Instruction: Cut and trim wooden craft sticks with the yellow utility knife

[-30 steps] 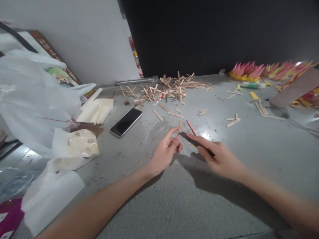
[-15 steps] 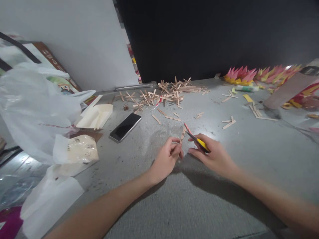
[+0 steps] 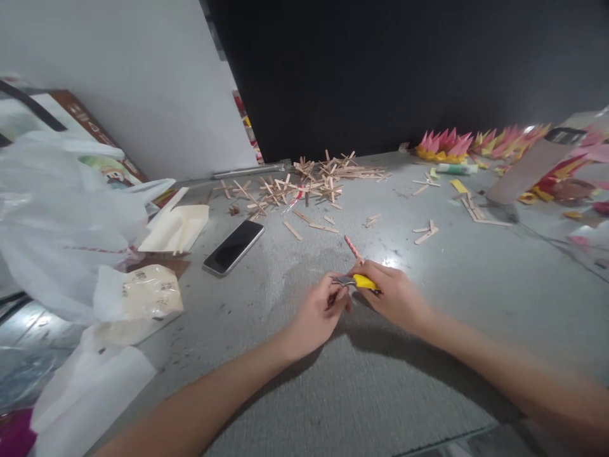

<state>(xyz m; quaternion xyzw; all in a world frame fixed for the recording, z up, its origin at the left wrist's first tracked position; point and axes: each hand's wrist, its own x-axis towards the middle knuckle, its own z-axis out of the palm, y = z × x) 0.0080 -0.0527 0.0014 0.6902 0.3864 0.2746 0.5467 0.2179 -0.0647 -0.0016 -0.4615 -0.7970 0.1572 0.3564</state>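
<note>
Lying nine-to-three o'clock: yellow-and-grey tool, grasped in right hand, grey end at left hand's fingertips. Left fingers curled, contents hidden, grip uncertain; tool's yellow part at their two o'clock.

I get room on the near side, over grey textured tabletop below the left hand and right hand. Between them, a yellow-and-grey handheld tool closes the gap. Leftward, I can pass as far as the black rectangular smartphone; beyond, a white translucent plastic bag blocks. Ahead, heaped pale flat wooden sticks, then a tall black panel. Right side passes; pinkish-grey cylindrical bottle obstructs farther back.
</note>
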